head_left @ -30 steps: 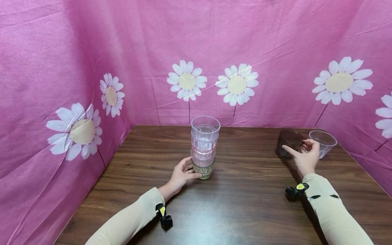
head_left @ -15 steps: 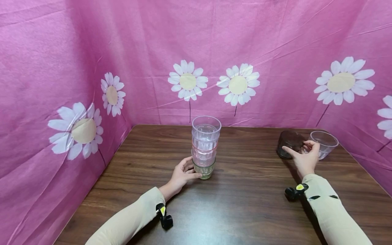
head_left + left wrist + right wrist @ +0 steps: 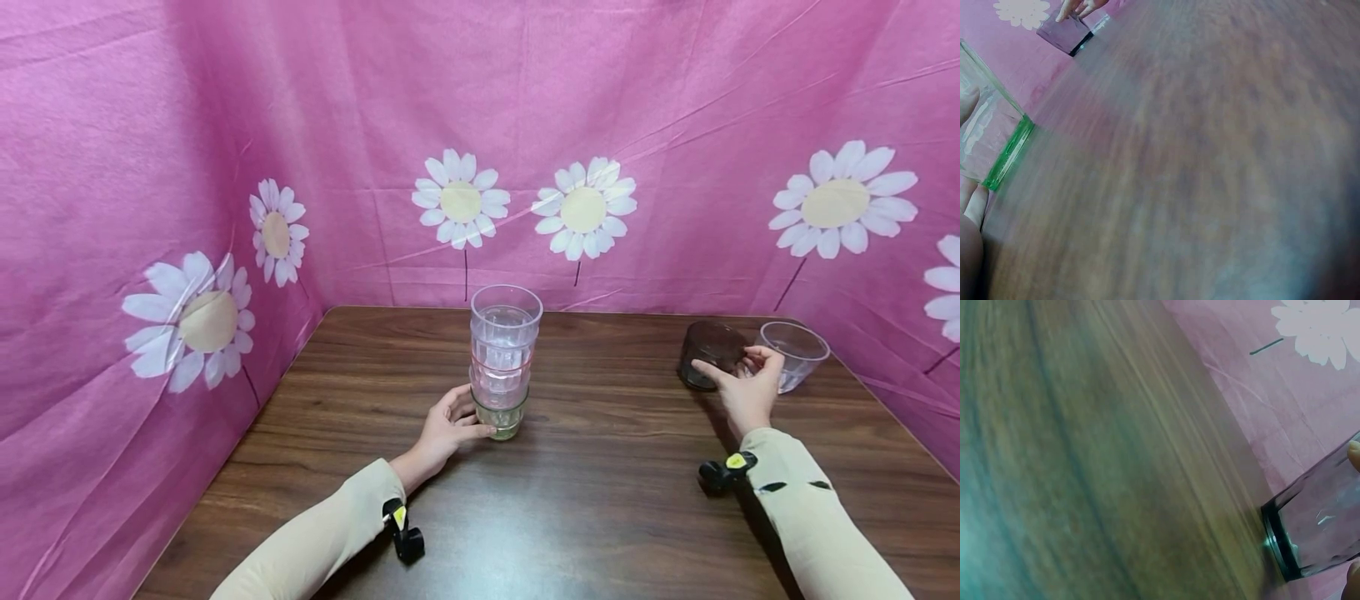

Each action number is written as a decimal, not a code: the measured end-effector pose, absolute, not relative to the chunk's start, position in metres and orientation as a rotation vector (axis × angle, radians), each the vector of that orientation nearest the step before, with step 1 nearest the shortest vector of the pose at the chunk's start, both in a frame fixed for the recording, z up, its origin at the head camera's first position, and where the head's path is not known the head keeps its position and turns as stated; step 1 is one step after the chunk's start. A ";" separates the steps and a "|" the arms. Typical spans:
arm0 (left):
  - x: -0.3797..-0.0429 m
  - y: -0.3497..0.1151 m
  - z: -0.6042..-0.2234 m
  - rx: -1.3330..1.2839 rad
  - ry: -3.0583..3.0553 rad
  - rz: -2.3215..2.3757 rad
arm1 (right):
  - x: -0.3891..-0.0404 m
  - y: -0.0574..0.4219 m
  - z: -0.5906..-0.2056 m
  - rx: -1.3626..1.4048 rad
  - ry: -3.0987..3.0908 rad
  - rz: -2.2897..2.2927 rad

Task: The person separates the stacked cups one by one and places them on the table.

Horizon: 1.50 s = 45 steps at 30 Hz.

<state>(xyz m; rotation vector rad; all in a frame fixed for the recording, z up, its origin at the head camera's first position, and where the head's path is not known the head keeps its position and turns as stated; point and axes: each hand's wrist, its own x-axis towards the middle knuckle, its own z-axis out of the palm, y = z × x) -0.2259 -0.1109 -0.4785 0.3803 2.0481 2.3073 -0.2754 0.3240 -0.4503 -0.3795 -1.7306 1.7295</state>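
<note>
In the head view a tall stack of nested clear plastic cups [image 3: 504,342] stands upright mid-table, with a red-rimmed one partway down. Its lowest cup is a green-tinted cup [image 3: 504,417]. My left hand [image 3: 446,429] grips that green cup from the left, thumb across its front. The left wrist view shows the thick green base [image 3: 1010,153] at the table. On the right, my right hand [image 3: 750,387] holds a dark brown see-through cup [image 3: 705,342], thumb on its near side and fingers on its right side. In the right wrist view this cup [image 3: 1316,519] stands upright on its dark base.
A clear cup [image 3: 801,346] stands just right of the dark cup, partly behind my right fingers. The brown wood-grain table [image 3: 592,500] ends at a pink cloth [image 3: 660,100] printed with daisies, which rises behind and along both sides.
</note>
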 end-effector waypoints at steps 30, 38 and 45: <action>-0.226 -0.112 -0.481 0.398 2.047 2.297 | -0.253 0.265 -0.388 -0.181 -1.940 1.597; -0.226 -0.112 -0.480 0.393 2.054 2.288 | -0.247 0.236 -0.373 -0.008 -1.944 1.739; -0.225 -0.111 -0.479 0.383 2.030 2.309 | -0.242 0.210 -0.362 0.122 -2.023 1.757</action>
